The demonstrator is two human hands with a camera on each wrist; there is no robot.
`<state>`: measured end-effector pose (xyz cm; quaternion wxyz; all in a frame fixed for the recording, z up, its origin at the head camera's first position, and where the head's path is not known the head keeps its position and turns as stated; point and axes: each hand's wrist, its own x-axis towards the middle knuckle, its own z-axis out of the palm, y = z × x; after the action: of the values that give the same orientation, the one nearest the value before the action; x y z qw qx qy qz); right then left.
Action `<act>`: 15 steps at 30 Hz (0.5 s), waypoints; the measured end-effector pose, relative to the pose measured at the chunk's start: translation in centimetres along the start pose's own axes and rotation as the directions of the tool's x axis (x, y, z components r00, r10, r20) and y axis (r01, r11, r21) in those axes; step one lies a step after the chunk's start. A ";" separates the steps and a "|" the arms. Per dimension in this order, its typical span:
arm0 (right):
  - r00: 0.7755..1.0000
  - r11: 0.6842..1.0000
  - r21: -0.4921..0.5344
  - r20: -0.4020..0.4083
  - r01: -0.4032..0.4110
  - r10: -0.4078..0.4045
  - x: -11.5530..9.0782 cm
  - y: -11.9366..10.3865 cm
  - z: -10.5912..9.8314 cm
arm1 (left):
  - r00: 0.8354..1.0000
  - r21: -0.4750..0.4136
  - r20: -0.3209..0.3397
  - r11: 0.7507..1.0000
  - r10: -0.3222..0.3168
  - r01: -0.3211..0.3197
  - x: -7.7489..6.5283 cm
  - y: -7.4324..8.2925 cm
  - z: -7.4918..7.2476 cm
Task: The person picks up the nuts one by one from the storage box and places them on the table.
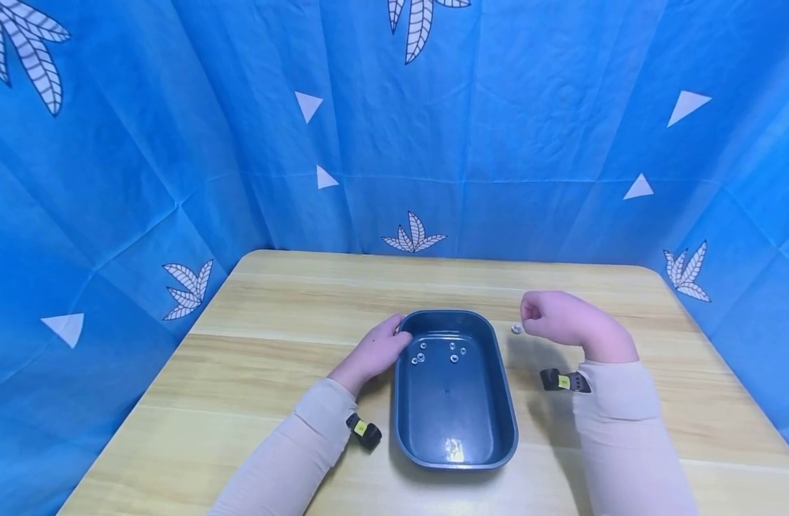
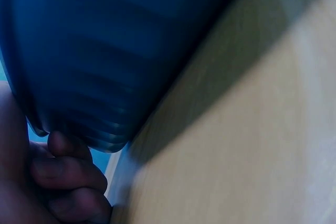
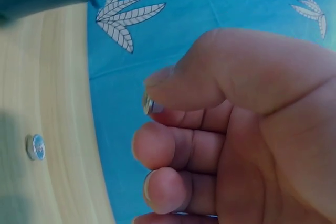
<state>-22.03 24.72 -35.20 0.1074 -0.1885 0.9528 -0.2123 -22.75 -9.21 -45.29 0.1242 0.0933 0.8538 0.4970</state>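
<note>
A dark blue rectangular tray (image 1: 455, 423) with rounded corners stands on the table. Its far left rim is gripped by my left hand (image 1: 376, 350), thumb over the edge and fingers curled against the outside (image 2: 68, 177). Between thumb and index finger of my right hand (image 1: 577, 326) a small silver metal nut (image 3: 149, 104) is pinched, raised over the table to the right of the tray. A second nut (image 1: 517, 329) lies on the wood close to that hand, and the right wrist view also shows a nut (image 3: 35, 147) on the table.
Several small metal nuts (image 1: 454, 358) lie scattered on the tray floor, toward its far end. The pale wooden table (image 1: 291, 351) reaches back to a blue curtain (image 1: 400, 129) printed with leaves and triangles. Dark camera straps (image 1: 565, 380) sit on both wrists.
</note>
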 end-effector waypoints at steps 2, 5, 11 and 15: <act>1.000 1.000 0.002 0.012 -0.011 0.011 0.1 0.2 0.1 | 1.000 -0.002 0.000 1.000 -0.003 0.003 0.0 0.0 0.0; 0.999 0.999 0.004 0.030 -0.037 0.037 0.2 0.6 0.2 | 1.000 0.000 0.001 1.000 -0.007 0.007 -0.1 -0.1 0.1; 0.995 0.997 0.022 0.063 -0.079 0.078 0.4 1.6 0.6 | 1.000 0.011 0.001 1.000 -0.008 0.008 0.0 -0.2 0.2; 0.994 0.996 0.027 0.070 -0.085 0.083 0.7 2.2 0.9 | 1.000 0.020 -0.002 1.000 -0.007 0.007 0.1 -0.1 0.1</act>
<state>-23.05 25.92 -37.08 0.1516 -0.1537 0.9524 -0.2151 -22.83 -9.17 -45.48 0.1242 0.0908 0.8591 0.4882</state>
